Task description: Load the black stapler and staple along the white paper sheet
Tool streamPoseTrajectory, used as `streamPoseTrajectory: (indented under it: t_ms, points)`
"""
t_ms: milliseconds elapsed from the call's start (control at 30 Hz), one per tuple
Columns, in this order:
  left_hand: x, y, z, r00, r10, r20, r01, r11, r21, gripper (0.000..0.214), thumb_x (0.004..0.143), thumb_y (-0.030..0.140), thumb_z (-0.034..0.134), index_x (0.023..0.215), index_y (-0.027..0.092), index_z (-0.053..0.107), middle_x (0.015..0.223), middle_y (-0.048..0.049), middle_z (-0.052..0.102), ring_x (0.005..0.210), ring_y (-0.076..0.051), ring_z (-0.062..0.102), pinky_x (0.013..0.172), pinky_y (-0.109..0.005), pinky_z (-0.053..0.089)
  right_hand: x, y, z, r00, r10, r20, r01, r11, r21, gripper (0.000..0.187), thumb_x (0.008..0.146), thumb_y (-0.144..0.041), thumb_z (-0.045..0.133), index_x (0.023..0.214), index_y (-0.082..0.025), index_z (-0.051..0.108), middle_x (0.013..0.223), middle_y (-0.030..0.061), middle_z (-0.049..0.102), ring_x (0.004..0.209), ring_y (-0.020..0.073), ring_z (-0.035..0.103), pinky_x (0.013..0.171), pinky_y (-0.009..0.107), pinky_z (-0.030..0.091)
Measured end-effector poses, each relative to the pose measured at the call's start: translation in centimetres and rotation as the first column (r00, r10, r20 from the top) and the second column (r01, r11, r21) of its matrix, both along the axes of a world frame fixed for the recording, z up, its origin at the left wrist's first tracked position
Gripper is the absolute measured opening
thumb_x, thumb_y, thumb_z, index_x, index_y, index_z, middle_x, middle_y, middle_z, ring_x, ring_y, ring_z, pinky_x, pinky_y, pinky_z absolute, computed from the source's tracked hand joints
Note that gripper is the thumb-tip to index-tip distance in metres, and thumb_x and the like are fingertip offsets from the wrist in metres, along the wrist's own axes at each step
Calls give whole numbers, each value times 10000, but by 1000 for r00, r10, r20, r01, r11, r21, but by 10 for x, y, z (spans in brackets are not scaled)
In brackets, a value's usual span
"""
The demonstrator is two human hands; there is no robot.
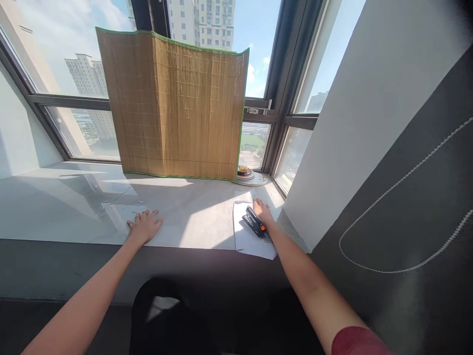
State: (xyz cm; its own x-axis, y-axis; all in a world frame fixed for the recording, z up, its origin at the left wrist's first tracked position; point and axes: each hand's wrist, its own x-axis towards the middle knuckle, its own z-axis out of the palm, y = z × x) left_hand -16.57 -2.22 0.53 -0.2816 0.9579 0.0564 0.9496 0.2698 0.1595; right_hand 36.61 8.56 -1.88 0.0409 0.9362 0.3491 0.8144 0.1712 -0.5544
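Note:
My left hand [145,228] lies flat on the white window sill [173,212], fingers spread, at the edge of a pale sheet [123,212] with small dark marks. On the right, my right hand [263,212] rests with its fingers stretched out over white papers [246,244]. A black stapler [253,223] with an orange patch lies on these papers, right beside my right hand and wrist. Whether the hand touches the stapler I cannot tell. The lowest sheet hangs slightly over the sill's front edge.
A bamboo mat [185,108] with green edging stands upright against the window. A stack of round plates or discs [251,178] sits in the right corner. Dark window frames [284,88] surround the sill. A beaded cord [391,271] hangs at the right; my dark-clothed knee [158,315] is below.

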Motion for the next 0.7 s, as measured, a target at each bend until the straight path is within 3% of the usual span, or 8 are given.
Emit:
streamPoseTrajectory:
  t_ms: [67, 167, 300, 433, 500, 600, 700]
  points:
    - [-1, 2, -1, 1000, -7, 13, 8, 1000, -10, 747, 1068, 545, 368, 1731, 223, 480, 1811, -232, 365, 1666, -553, 280, 1262, -845, 250, -11, 0, 5, 998, 13, 65, -8, 996, -85, 603, 1033, -649, 630, 1308, -129, 764, 1531, 353, 617, 1533, 444, 522, 1242, 680, 383]
    - [-2, 3, -3, 999, -4, 32, 5, 1000, -25, 747, 1080, 541, 345, 1737, 210, 478, 1818, -225, 356, 1672, -552, 268, 1275, -847, 228, -49, 1, 11, 985, 70, 159, -39, 981, -192, 632, 1112, -505, 480, 1560, -89, 640, 1700, 318, 470, 1647, 411, 385, 1320, 674, 255]
    - [-3, 3, -6, 1000, -2, 28, 2, 1000, -4, 732, 1099, 533, 311, 1736, 212, 477, 1815, -224, 356, 1674, -547, 260, 1274, -843, 229, -139, 7, 16, 955, 190, 229, -141, 967, -213, 641, 1135, -437, 435, 1701, -142, 491, 1786, 214, 392, 1707, 338, 284, 1388, 620, 146]
    - [-4, 2, -10, 1000, -10, 3, 10, 1000, 15, 716, 1110, 537, 304, 1729, 224, 480, 1806, -228, 362, 1666, -541, 276, 1266, -842, 241, -240, 16, 19, 930, 288, 230, -234, 943, -236, 645, 1154, -423, 415, 1728, -129, 426, 1814, 216, 334, 1693, 335, 309, 1392, 644, 115]
    - [-4, 2, -11, 1000, -14, -11, 14, 1000, 12, 721, 1115, 552, 288, 1735, 230, 468, 1807, -223, 359, 1666, -535, 279, 1266, -841, 239, -276, 20, 19, 918, 337, 207, -284, 926, -248, 672, 1158, -445, 420, 1742, -114, 388, 1811, 217, 340, 1692, 334, 308, 1392, 646, 113]
    - [-5, 2, -11, 1000, -15, -20, 15, 1000, 4, 726, 1120, 564, 281, 1747, 240, 452, 1813, -215, 355, 1669, -526, 280, 1272, -833, 239, -302, 23, 19, 914, 364, 181, -308, 911, -274, 734, 1156, -480, 423, 1762, -75, 329, 1810, 237, 326, 1716, 337, 252, 1392, 647, 121]
    - [-5, 3, -10, 1000, -5, -18, 6, 1000, 11, 715, 1115, 571, 310, 1735, 258, 479, 1805, -210, 379, 1659, -510, 311, 1274, -817, 256, -297, 21, 16, 924, 340, 176, -285, 918, -275, 767, 1151, -476, 420, 1783, -62, 287, 1831, 240, 266, 1738, 341, 190, 1404, 623, 100]
